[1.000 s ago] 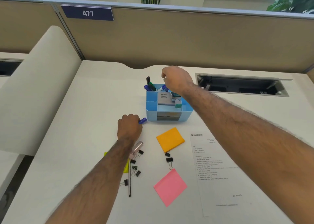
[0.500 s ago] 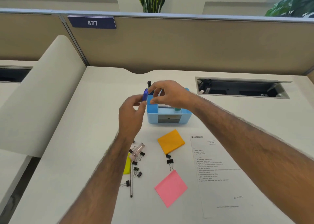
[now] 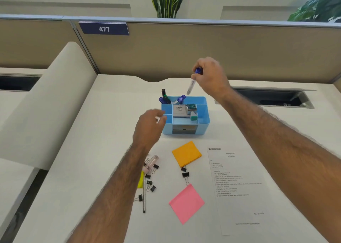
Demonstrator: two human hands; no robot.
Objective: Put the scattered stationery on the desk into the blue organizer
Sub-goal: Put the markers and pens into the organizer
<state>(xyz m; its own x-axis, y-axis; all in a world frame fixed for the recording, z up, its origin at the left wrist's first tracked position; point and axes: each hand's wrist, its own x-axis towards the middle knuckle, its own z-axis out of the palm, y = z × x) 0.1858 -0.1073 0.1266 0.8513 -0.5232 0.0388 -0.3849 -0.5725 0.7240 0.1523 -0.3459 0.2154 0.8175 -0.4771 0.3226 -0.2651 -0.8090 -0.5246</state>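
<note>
The blue organizer (image 3: 202,122) stands mid-desk, holding several markers, a stamp pad box and an eraser. My right hand (image 3: 210,76) hovers above its back compartment, shut on a blue-capped marker (image 3: 191,83) that hangs tip down. My left hand (image 3: 149,127) is just left of the organizer, fingers loosely apart, holding nothing. On the desk in front lie an orange sticky pad (image 3: 186,153), a pink sticky pad (image 3: 186,203), several black binder clips (image 3: 151,184), a dark pencil (image 3: 144,200), a yellow pad (image 3: 140,180) and a clear stapler-like item (image 3: 152,162).
A printed sheet (image 3: 238,187) lies at the right. A cable hatch (image 3: 265,99) is open in the desk behind it. A tan partition (image 3: 203,49) closes off the back; a cream divider (image 3: 46,104) rises at the left.
The marker passed from my left hand to my right. My right hand lifted it up and back above the organizer; my left hand dropped away to the left.
</note>
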